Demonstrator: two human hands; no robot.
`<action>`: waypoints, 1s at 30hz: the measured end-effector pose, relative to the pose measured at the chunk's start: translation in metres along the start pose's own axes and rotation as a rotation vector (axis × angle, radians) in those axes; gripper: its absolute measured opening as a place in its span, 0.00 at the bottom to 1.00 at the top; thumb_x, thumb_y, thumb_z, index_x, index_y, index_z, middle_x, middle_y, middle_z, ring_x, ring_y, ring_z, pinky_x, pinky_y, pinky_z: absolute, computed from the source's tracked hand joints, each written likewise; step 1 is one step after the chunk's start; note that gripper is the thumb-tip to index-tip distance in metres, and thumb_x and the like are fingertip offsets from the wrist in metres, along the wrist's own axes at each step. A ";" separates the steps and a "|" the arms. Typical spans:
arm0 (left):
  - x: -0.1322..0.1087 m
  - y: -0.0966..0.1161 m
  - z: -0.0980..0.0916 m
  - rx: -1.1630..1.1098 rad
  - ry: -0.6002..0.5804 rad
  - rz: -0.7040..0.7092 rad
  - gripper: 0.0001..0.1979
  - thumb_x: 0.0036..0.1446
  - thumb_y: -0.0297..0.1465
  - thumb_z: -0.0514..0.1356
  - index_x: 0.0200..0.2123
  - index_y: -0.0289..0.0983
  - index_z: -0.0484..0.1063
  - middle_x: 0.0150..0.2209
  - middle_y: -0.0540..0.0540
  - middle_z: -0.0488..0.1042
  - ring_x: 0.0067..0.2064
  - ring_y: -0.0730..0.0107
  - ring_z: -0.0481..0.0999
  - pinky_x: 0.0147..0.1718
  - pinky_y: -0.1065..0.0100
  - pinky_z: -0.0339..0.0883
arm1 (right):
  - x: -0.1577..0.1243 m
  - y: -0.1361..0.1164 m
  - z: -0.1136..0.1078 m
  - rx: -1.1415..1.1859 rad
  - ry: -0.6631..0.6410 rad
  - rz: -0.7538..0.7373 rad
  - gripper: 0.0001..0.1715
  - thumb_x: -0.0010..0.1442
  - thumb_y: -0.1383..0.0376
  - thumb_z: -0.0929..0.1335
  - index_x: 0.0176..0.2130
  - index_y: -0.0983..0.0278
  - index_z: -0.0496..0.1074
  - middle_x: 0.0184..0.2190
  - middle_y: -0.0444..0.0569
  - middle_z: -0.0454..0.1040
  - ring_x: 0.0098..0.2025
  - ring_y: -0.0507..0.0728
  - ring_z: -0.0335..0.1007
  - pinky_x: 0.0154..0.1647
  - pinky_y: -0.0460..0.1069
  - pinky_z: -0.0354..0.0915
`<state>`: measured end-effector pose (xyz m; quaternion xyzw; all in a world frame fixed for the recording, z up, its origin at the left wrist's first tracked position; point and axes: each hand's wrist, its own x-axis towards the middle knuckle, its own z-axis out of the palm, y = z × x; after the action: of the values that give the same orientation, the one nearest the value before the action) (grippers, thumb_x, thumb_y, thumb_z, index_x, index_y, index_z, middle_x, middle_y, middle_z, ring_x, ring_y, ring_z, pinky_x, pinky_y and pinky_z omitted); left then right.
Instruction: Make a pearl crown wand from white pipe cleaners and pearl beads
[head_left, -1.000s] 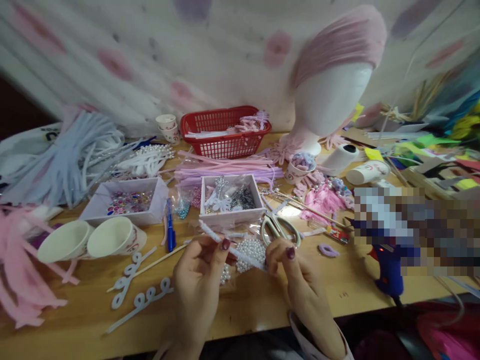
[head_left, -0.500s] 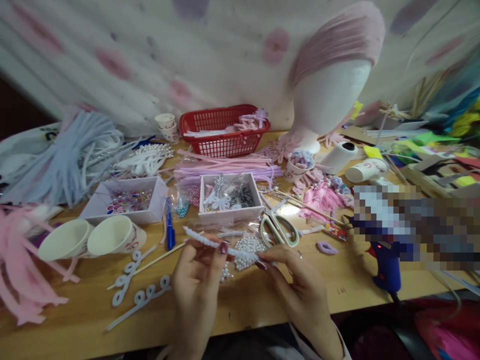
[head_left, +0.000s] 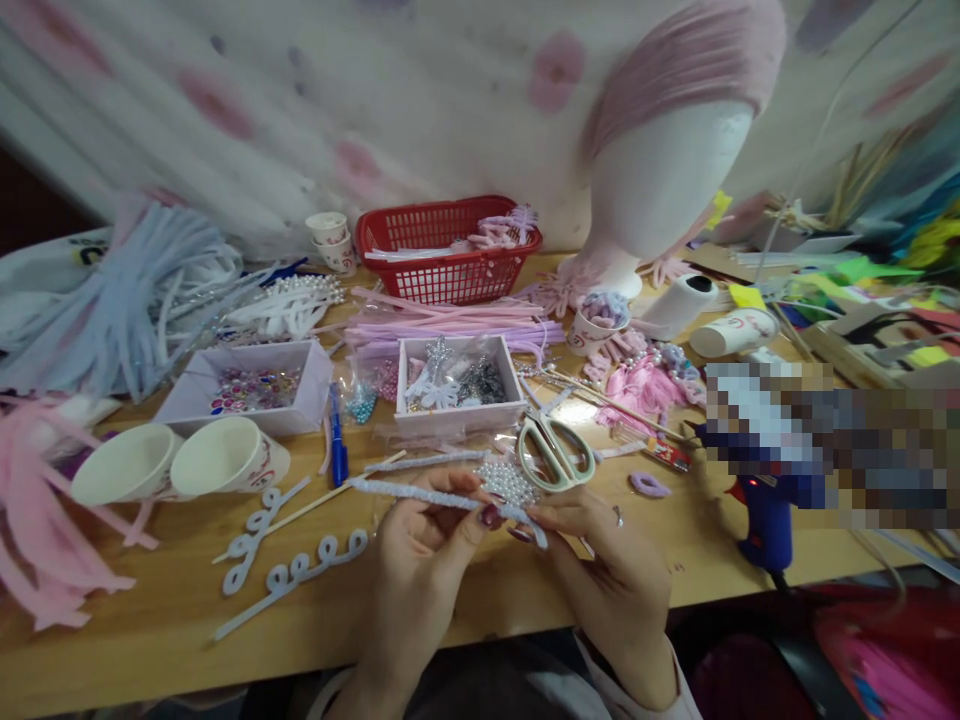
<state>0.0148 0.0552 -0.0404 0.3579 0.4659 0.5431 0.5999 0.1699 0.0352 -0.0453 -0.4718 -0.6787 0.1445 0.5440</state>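
A pale blue fuzzy stem stretches between my hands above the table's front part. My left hand pinches it between thumb and fingers, its longer end pointing left. Close beside, my right hand is closed on the stem near its other end, where a short tip bends down. Just behind my fingers lie white pearl beads and green-handled scissors. Another pale stem rests on the table behind the held one. Two curled white stems lie left of my left hand.
Paper cups, a blue pen and white trays stand behind my hands. Farther back are a red basket and a foam head. A blue glue gun is at the right, pink strips at the left.
Both hands have shifted slightly right. My left hand has come closer to my right along the stem, more of which extends left, and its right tip now shows bent down.
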 end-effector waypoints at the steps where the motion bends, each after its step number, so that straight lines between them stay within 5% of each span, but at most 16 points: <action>1: -0.001 0.001 -0.001 0.010 -0.008 0.009 0.10 0.50 0.28 0.71 0.36 0.36 0.75 0.29 0.50 0.81 0.31 0.72 0.81 0.32 0.77 0.75 | 0.000 0.000 0.000 0.007 -0.007 -0.001 0.12 0.58 0.76 0.70 0.38 0.60 0.76 0.28 0.46 0.80 0.29 0.55 0.77 0.30 0.49 0.70; 7: -0.005 0.003 -0.004 0.061 -0.064 0.103 0.06 0.54 0.25 0.67 0.35 0.38 0.76 0.30 0.52 0.80 0.30 0.76 0.81 0.32 0.80 0.74 | -0.005 0.000 -0.002 0.109 -0.062 0.077 0.11 0.58 0.76 0.70 0.38 0.60 0.76 0.28 0.44 0.78 0.31 0.54 0.75 0.34 0.48 0.67; 10: -0.006 0.002 -0.005 0.083 -0.096 0.196 0.05 0.54 0.23 0.66 0.33 0.39 0.77 0.30 0.52 0.80 0.31 0.75 0.81 0.34 0.80 0.74 | -0.008 -0.004 -0.001 0.231 -0.062 0.278 0.06 0.59 0.71 0.71 0.33 0.61 0.75 0.26 0.43 0.75 0.29 0.52 0.71 0.31 0.47 0.64; 15: -0.004 0.002 -0.007 0.073 -0.106 0.194 0.04 0.53 0.26 0.68 0.33 0.38 0.77 0.30 0.50 0.79 0.33 0.73 0.80 0.36 0.77 0.75 | -0.007 -0.010 0.003 0.550 -0.108 0.645 0.14 0.60 0.61 0.72 0.26 0.62 0.68 0.20 0.40 0.70 0.22 0.50 0.63 0.22 0.44 0.58; 19: 0.000 0.003 -0.005 -0.080 -0.090 -0.019 0.12 0.46 0.33 0.74 0.32 0.36 0.77 0.29 0.49 0.80 0.31 0.72 0.80 0.33 0.76 0.75 | -0.006 -0.008 0.005 0.313 -0.070 0.352 0.07 0.61 0.71 0.69 0.30 0.62 0.70 0.25 0.43 0.71 0.29 0.52 0.68 0.30 0.47 0.62; 22: 0.003 0.002 -0.005 -0.176 -0.066 -0.175 0.15 0.40 0.34 0.76 0.28 0.35 0.77 0.26 0.50 0.79 0.27 0.74 0.79 0.29 0.77 0.75 | -0.003 -0.005 0.005 0.103 -0.058 -0.010 0.14 0.57 0.80 0.67 0.37 0.63 0.73 0.29 0.46 0.74 0.32 0.54 0.69 0.35 0.50 0.65; 24: 0.003 0.002 -0.006 -0.180 -0.043 -0.196 0.15 0.39 0.33 0.77 0.28 0.35 0.77 0.24 0.51 0.79 0.26 0.76 0.79 0.28 0.78 0.75 | -0.002 -0.004 0.004 0.050 -0.059 -0.103 0.18 0.55 0.83 0.66 0.38 0.64 0.73 0.30 0.48 0.75 0.33 0.54 0.69 0.35 0.50 0.66; 27: 0.001 0.001 -0.008 -0.100 -0.042 -0.093 0.11 0.43 0.30 0.75 0.29 0.36 0.78 0.26 0.52 0.80 0.27 0.76 0.80 0.29 0.79 0.75 | -0.002 -0.004 0.003 0.107 -0.063 -0.026 0.15 0.56 0.81 0.68 0.37 0.63 0.73 0.29 0.47 0.75 0.32 0.54 0.69 0.35 0.50 0.65; 30: -0.003 0.002 -0.008 0.032 -0.039 0.108 0.06 0.48 0.25 0.72 0.28 0.38 0.78 0.26 0.52 0.80 0.28 0.75 0.80 0.30 0.80 0.75 | -0.004 -0.005 0.004 0.259 -0.072 0.236 0.07 0.59 0.74 0.70 0.33 0.62 0.74 0.26 0.44 0.73 0.30 0.53 0.69 0.33 0.49 0.64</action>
<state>0.0070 0.0520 -0.0402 0.4026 0.4427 0.5601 0.5729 0.1641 0.0304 -0.0457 -0.4688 -0.6133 0.3103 0.5548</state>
